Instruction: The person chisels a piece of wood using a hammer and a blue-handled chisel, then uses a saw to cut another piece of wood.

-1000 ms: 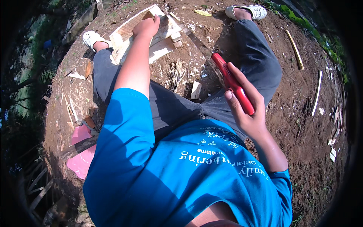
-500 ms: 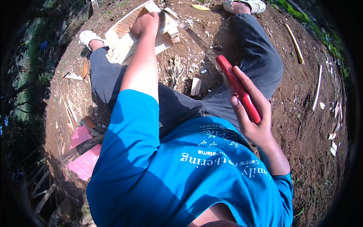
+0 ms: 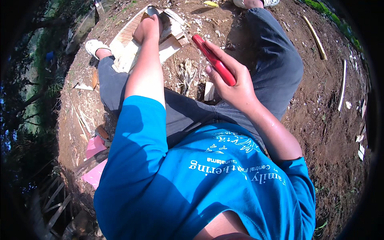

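My right hand (image 3: 237, 81) is closed around the red handle (image 3: 214, 60) of a hand saw. The saw points up and left toward a pale wooden piece (image 3: 127, 42) made of boards, one with a ridged, striped face. A dark grey strip of metal (image 3: 151, 11) shows over the wood at its far end. Between the handle and the wood the blade is hard to make out. My left hand (image 3: 147, 29) is closed in a fist at the far side of the wooden piece, gripping it; what its fingers wrap is partly hidden.
Brown soil with wood chips surrounds my outstretched legs (image 3: 276, 60). Between them lie a small wood block (image 3: 209, 91) and a bundle of dry fibres (image 3: 186, 76). Thin sticks (image 3: 315, 38) lie at right. Pink plastic (image 3: 95, 146) and a log (image 3: 92, 162) are at left.
My right hand has moved up and left with the saw, bringing the red handle closer to the wooden piece. My left hand has stayed at the wood, shifting only slightly.
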The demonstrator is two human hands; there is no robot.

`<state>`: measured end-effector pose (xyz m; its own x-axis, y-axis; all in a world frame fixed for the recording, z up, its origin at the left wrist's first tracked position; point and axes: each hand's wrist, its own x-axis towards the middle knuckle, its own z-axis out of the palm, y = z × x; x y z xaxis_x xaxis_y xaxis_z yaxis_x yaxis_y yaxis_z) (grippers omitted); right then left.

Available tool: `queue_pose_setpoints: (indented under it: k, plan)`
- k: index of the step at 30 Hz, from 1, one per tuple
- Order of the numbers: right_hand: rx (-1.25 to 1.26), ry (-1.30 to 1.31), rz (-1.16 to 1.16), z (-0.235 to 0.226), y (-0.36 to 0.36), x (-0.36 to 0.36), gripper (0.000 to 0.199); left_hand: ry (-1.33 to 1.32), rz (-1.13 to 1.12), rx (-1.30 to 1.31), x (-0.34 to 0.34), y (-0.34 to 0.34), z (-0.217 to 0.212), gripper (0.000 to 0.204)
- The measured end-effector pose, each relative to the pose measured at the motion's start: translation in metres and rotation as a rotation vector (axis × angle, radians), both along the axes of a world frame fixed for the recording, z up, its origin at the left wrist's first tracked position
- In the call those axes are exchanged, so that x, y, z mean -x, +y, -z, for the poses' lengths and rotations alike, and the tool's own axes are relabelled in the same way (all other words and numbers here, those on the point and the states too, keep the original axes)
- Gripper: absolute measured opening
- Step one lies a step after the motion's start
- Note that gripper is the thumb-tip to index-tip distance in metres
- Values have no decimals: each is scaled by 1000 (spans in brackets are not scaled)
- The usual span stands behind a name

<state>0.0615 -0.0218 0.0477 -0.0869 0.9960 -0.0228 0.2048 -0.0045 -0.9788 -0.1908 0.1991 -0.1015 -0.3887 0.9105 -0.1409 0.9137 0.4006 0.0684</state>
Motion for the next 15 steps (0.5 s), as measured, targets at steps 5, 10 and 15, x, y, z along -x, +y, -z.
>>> queue_pose_setpoints:
  k: [5, 10, 15]
  plan:
    - [-91, -67, -65, -50, 25, -14, 47, -45, 9, 7, -20, -16, -14, 61]
    - [-58, -50, -74, -122, -36, -59, 50, -79, -9, 106, -8, -2, -15, 64]
    - [-122, -3, 442, -129, -103, -145, 54, -63, 17, 34, -14, -11, -13, 62]
